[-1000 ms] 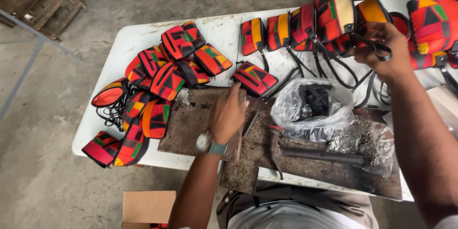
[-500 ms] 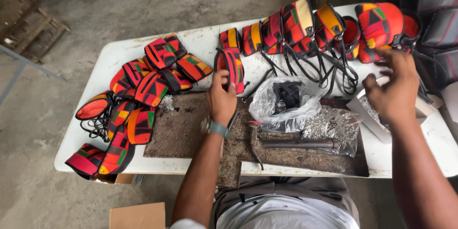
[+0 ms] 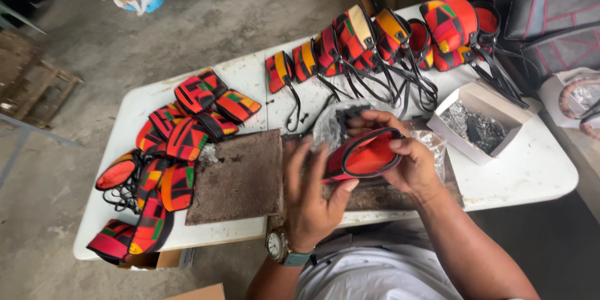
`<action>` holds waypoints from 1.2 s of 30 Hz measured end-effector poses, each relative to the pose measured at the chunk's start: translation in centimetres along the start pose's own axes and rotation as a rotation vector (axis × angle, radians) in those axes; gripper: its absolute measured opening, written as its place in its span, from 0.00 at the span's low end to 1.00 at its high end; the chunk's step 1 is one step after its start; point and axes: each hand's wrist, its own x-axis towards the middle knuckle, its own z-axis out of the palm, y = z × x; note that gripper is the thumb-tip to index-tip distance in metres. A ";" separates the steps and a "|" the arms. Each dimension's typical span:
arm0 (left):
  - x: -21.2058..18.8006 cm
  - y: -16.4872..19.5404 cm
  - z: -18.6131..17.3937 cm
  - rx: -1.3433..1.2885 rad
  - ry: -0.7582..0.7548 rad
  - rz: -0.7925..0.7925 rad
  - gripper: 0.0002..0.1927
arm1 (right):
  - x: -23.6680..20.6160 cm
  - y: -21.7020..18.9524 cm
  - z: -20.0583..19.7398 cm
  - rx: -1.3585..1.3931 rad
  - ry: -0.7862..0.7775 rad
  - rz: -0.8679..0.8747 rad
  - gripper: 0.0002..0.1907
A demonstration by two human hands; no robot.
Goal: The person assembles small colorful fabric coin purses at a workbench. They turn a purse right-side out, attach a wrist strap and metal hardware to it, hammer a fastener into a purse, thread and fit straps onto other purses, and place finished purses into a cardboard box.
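1. Head view shows a person's two hands over a white tabletop (image 3: 537, 169), holding one small pouch (image 3: 369, 153) between them.
2. The pouch is open. Its inside is red and its rim is a dark zipper. It is up off the tabletop, just in front of the person's chest.
3. The right hand (image 3: 403, 159) has its grip closed around the pouch, fingers over the top edge and thumb on the near side.
4. The left hand (image 3: 312, 197) has its thumb pressed on the pouch's lower corner. Its fingers are spread out wide and the grip is loose. A watch (image 3: 277, 245) sits on that wrist.
5. Under the hands lies a rough brown board (image 3: 237, 178).
6. Behind the pouch is a crinkly clear bag (image 3: 334, 122), partly hidden by the hands.
7. To the right stands an open white box (image 3: 478, 97) with shiny grey bits inside.
8. A heap of red, orange and black pouches (image 3: 175, 150) lies on the left.
9. A row of pouches with black straps (image 3: 362, 44) stands along the far edge.
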 end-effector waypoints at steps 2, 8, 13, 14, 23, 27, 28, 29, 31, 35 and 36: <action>0.2 -0.7 0.3 -0.076 -0.137 0.073 0.31 | 0.6 0.4 0.4 0.144 0.031 0.031 0.45; 0.6 -2.7 1.3 -0.117 -0.308 0.161 0.28 | 2.0 1.0 -0.2 0.170 -0.021 0.140 0.57; -0.4 -4.9 2.7 -0.302 -0.139 -0.025 0.23 | 2.0 0.5 0.8 0.124 0.071 0.178 0.54; -0.6 -5.7 3.4 -0.426 -0.077 -0.138 0.24 | 1.7 0.1 1.4 0.113 0.086 0.184 0.53; -3.4 -9.8 10.9 -1.886 0.092 -0.697 0.27 | -3.4 -3.4 6.5 -0.965 -0.057 -0.125 0.49; -3.8 -9.4 12.4 -2.050 0.052 -0.758 0.29 | -4.1 -3.9 6.1 -1.142 -0.110 -0.178 0.48; -3.7 -9.4 12.4 -2.031 0.063 -0.789 0.30 | -4.1 -3.7 6.0 -1.144 -0.089 -0.166 0.48; -3.5 -9.3 12.3 -2.012 0.074 -0.818 0.31 | -4.1 -3.5 5.9 -1.146 -0.069 -0.154 0.48; -3.0 -9.1 11.7 -1.950 0.168 -0.889 0.33 | -4.0 -2.7 5.7 -1.105 -0.039 -0.118 0.48; -2.7 -7.9 10.0 -1.901 0.303 -0.839 0.33 | -3.6 0.0 4.5 -1.075 -0.027 0.007 0.44; -2.8 -7.5 9.6 -1.666 0.340 -0.886 0.32 | -3.7 0.4 3.9 -1.119 -0.013 0.043 0.42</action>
